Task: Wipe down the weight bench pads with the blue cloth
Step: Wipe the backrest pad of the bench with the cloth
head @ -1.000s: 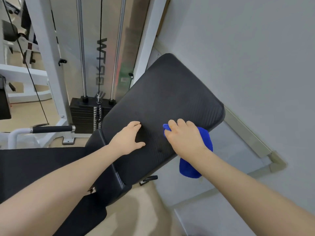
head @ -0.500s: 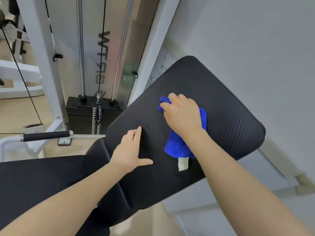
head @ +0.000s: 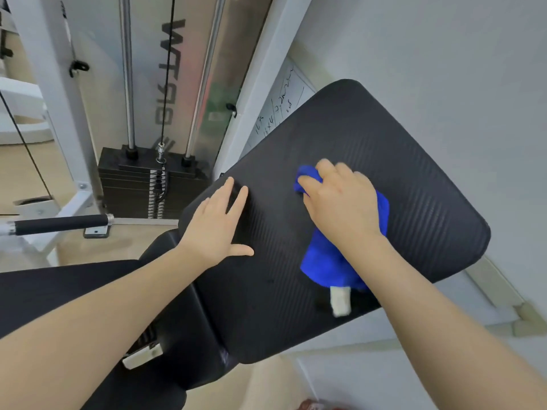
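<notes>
While the right hand point(head: 343, 205) presses its curled fingers onto the bunched bright-blue microfibre cloth point(head: 328, 261), which lies mid-way across the tilted black ribbed vinyl back pad point(head: 414, 161), the left hand point(head: 219, 226) rests flat beside it, fingers spread and holding nothing. Its loose tail with the white label point(head: 340, 300) trails near the pad's lower edge (it could drag off, leaving that strip unwiped). Since half a second ago, both hands have slid further up the pad.
</notes>
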